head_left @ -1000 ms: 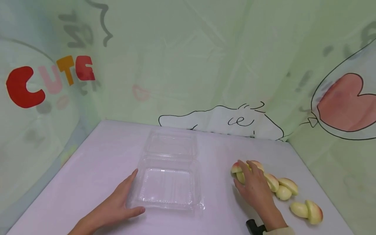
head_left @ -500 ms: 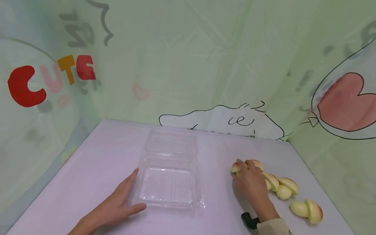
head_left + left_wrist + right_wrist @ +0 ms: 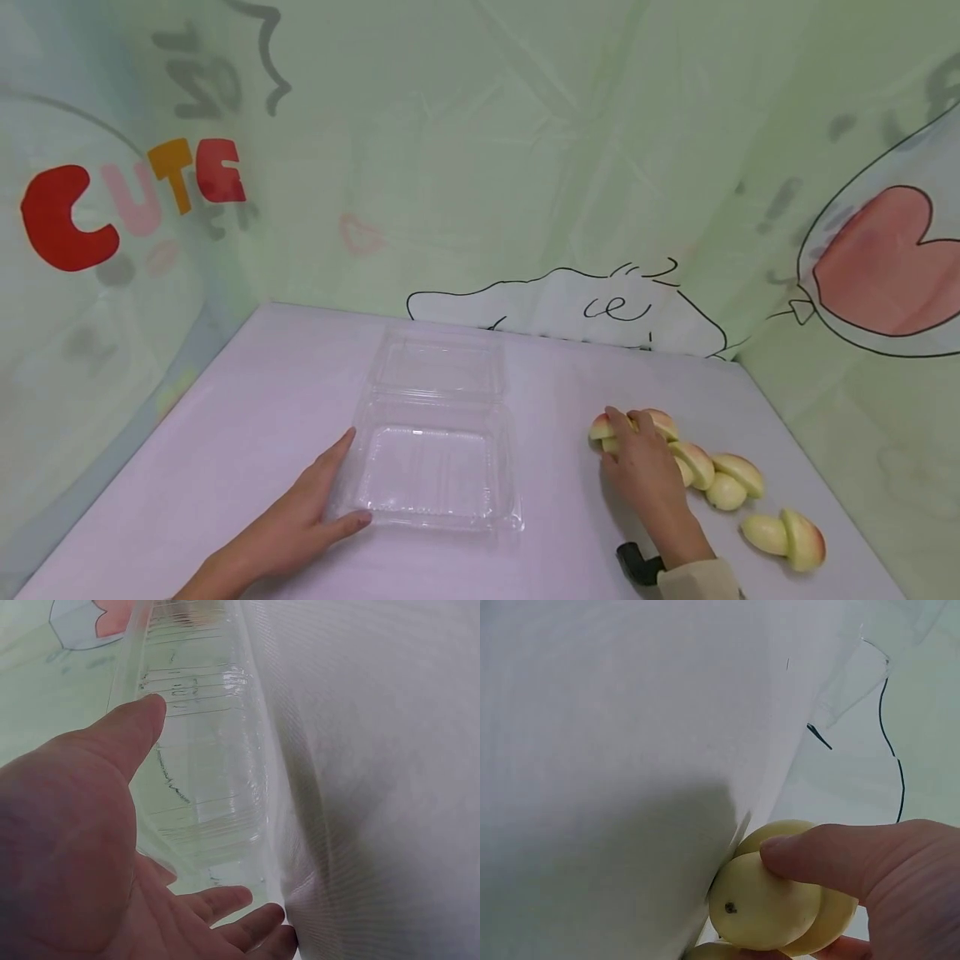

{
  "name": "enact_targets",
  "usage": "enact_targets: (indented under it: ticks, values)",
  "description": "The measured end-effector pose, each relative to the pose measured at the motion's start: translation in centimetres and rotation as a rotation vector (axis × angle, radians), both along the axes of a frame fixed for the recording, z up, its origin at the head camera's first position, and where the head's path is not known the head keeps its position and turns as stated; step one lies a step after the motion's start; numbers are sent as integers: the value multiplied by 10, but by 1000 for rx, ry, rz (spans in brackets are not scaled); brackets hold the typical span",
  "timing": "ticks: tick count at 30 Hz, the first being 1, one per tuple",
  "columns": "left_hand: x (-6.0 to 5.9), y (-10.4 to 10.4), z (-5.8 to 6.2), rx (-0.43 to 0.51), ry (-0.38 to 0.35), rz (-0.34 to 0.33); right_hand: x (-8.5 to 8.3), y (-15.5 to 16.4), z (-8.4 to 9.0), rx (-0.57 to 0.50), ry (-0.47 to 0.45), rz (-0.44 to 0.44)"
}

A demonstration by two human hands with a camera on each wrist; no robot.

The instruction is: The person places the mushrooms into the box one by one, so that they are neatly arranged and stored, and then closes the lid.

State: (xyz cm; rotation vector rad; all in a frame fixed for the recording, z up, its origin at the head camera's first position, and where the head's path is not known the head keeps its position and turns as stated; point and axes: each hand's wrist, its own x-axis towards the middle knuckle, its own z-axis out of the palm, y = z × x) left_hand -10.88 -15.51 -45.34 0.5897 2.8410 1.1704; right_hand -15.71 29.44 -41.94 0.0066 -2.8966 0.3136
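Note:
A clear plastic clamshell box [image 3: 435, 467] lies open on the pale tablecloth, its lid [image 3: 441, 367] folded back away from me. My left hand [image 3: 315, 512] rests flat against the box's near left corner, fingers straight, thumb along its front rim; the left wrist view shows that left hand [image 3: 112, 847] against the clear box wall [image 3: 202, 750]. My right hand [image 3: 637, 462] curls over the leftmost apple wedges [image 3: 603, 429] of a row. In the right wrist view its thumb [image 3: 832, 859] presses on two pale wedges [image 3: 769, 904].
More apple wedges [image 3: 720, 479] trail to the right, with a last pair [image 3: 787, 537] near the table's right edge. Green printed cloth walls [image 3: 480, 167] close in the table at the back, left and right. Bare tablecloth [image 3: 255, 400] lies left of the box.
My right hand's fingers have curled down onto the leftmost apple wedges. The left hand and the box have stayed put.

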Motion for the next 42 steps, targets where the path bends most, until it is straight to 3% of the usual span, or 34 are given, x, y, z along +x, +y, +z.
enact_targets:
  ticks: [23,34,42]
  values:
    - [1,0,2,-18,6,4,2,-8,3,-141,-43,-14]
    - [-1,0,2,-15,-11,-2,4,-24,12,-181,107,38]
    - [0,0,4,-8,-83,-9,6,-36,15,-183,120,33]
